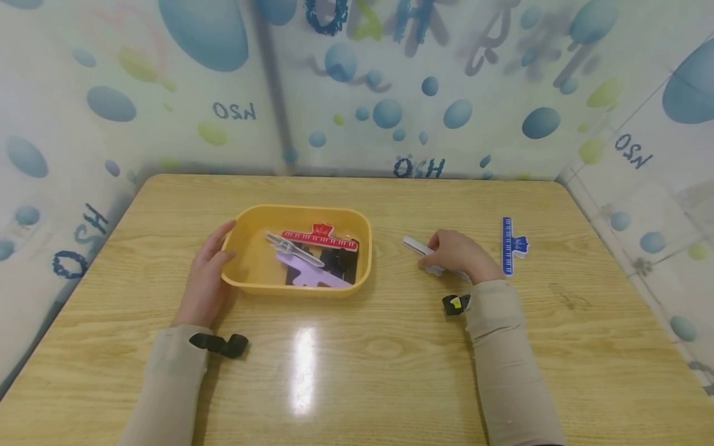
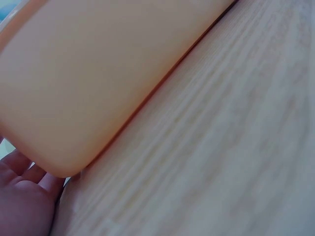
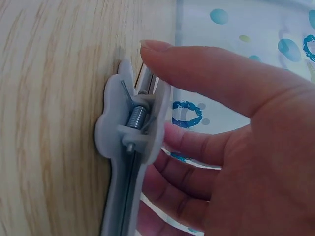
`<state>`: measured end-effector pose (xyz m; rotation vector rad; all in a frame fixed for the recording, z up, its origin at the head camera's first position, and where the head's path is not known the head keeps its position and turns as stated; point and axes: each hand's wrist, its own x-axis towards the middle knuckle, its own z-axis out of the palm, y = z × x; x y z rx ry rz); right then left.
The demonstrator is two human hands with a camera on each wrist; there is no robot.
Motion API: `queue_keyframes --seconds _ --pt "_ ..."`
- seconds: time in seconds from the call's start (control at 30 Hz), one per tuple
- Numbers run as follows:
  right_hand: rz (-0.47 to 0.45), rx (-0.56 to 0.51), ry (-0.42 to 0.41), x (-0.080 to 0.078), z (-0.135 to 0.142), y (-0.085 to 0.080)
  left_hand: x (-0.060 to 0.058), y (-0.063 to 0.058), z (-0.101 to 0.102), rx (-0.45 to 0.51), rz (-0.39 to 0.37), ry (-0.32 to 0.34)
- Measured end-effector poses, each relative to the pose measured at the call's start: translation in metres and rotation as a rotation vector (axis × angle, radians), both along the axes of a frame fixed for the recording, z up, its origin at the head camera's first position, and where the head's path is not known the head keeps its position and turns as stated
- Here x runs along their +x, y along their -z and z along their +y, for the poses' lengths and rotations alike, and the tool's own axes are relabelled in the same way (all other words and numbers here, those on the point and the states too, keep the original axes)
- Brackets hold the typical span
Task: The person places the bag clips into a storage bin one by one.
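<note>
In the head view, the nearer right grip [image 1: 456,253] pinches a pale spring clip [image 3: 134,132], long axis ten-to-four, at three o'clock from the yellow basket [image 1: 295,292] that the relaxed left grip [image 1: 206,272] touches

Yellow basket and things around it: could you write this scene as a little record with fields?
Left hand: holds the yellow basket at its left end
Right hand: grips a pale spring clip
In the basket: red clip, lilac clip, slim pale tool, dark items, kind unclear
On the table: blue clip, right of the right hand
</note>
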<state>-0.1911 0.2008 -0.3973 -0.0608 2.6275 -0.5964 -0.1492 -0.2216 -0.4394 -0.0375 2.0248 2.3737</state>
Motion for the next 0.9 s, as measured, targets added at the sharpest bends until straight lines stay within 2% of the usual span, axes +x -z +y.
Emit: queue_keyframes --seconds 0.23,0.47,0.67,0.9 --pt "0.033 0.004 0.021 -0.0025 -0.0001 0.0027 0.0007 -0.0004 -0.0003 -0.003 0.002 -0.005" --pt "0.05 -0.012 0.007 -0.0027 0.0017 0.0058 0.0002 -0.0008 -0.0004 -0.002 -0.008 0.008" --pt "0.039 -0.054 0.028 -0.0035 0.0042 0.0083 0.0004 -0.0002 0.0004 0.03 -0.005 0.01" --pt "0.032 -0.072 0.031 -0.0034 0.0048 0.0093 0.0007 0.0007 0.0 0.01 -0.004 -0.003"
